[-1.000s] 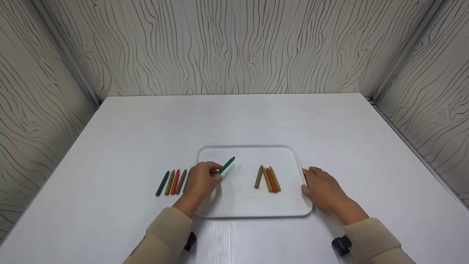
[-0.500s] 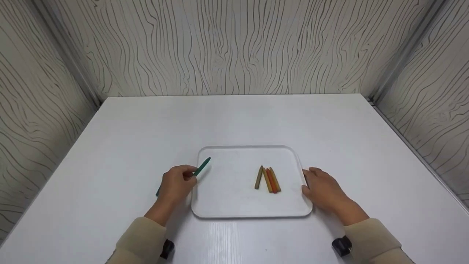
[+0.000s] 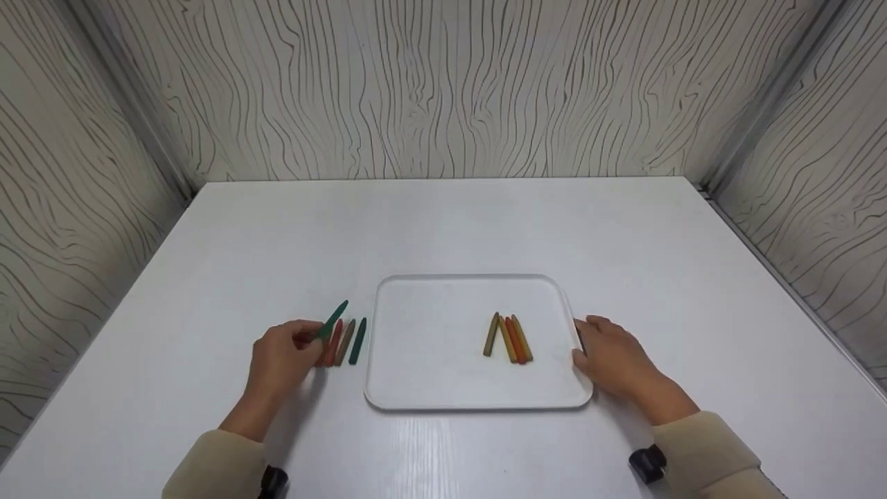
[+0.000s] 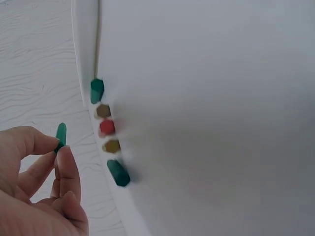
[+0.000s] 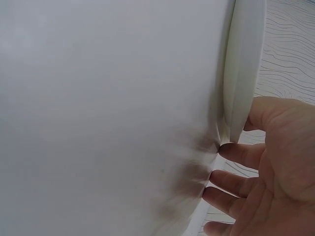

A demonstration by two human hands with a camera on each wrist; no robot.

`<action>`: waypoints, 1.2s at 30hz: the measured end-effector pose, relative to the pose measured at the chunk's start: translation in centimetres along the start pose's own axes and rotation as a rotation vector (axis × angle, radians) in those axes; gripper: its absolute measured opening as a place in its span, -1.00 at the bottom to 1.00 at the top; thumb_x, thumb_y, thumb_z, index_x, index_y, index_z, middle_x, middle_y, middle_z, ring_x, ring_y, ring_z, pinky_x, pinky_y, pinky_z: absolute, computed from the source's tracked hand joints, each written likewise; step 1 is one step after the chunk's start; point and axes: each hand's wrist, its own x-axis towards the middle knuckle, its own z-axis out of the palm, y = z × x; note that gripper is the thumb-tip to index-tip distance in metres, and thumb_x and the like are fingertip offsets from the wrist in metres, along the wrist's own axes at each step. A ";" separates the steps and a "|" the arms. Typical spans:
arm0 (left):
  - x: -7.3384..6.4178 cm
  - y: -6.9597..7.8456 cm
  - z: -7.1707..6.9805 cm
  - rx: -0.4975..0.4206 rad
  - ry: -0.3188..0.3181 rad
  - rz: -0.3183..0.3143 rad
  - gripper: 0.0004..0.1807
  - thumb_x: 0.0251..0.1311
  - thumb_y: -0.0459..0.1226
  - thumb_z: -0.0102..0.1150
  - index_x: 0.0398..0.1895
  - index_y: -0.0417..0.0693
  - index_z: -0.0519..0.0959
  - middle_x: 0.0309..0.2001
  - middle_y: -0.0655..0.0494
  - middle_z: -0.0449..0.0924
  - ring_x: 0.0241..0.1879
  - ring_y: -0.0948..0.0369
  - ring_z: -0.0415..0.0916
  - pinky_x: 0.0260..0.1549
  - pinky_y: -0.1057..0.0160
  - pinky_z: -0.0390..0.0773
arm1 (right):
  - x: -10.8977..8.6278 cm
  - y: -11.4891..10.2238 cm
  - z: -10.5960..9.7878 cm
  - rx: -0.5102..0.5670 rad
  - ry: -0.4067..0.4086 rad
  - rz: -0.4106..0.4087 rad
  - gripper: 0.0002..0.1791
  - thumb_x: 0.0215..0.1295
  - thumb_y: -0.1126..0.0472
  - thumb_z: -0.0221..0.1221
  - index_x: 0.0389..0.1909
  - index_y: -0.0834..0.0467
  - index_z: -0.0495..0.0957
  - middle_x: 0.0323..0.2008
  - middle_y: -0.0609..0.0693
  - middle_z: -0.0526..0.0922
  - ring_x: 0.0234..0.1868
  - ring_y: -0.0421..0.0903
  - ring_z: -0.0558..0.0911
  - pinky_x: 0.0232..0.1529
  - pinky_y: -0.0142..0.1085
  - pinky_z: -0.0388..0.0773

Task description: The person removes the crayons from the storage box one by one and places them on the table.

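My left hand (image 3: 284,353) pinches a green crayon (image 3: 334,317) between thumb and fingertips, tilted above a row of crayons on the table. In that row, left of the tray, lie a dark green crayon (image 3: 358,341), a brown one (image 3: 345,343) and a red one (image 3: 334,344). The left wrist view also has an olive crayon (image 4: 111,146) and another green crayon (image 4: 118,173) there, which the hand covers from above. My right hand (image 3: 615,357) holds the right rim of the white tray (image 3: 429,402), thumb at the edge; its other fingertips touch the table.
On the tray's right half lie several crayons: an olive one (image 3: 490,335) leaning apart, and orange (image 3: 515,339) and yellowish ones side by side. The white table (image 3: 443,229) ends at a wood-patterned back wall (image 3: 443,90), with side walls left and right.
My left hand has moved left with the green crayon, from over the tray to over the crayon row. The row's right-hand crayons are uncovered now. My right hand has stayed at the tray's rim.
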 end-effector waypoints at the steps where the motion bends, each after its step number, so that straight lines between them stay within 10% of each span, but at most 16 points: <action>1: -0.1 -0.2 -0.2 0.001 0.002 -0.007 -0.72 0.13 -0.43 0.15 -0.07 -0.28 0.63 -0.31 -0.02 0.59 -0.30 0.10 0.46 -0.34 0.22 0.50 | 0.0 0.0 0.0 0.002 0.000 0.000 -0.42 0.33 0.17 0.06 0.27 0.42 0.28 0.22 0.47 0.27 0.25 0.38 0.25 0.19 0.19 0.16; 36: -0.6 -3.0 -2.6 0.093 -0.086 -0.208 -0.65 0.17 -0.42 0.03 0.02 -0.41 0.52 -0.24 -0.16 0.54 -0.29 0.03 0.44 -0.40 0.18 0.49 | -0.2 0.0 0.0 -0.010 0.018 -0.022 -0.44 0.33 0.19 0.05 0.26 0.43 0.29 0.21 0.47 0.28 0.24 0.39 0.26 0.17 0.20 0.17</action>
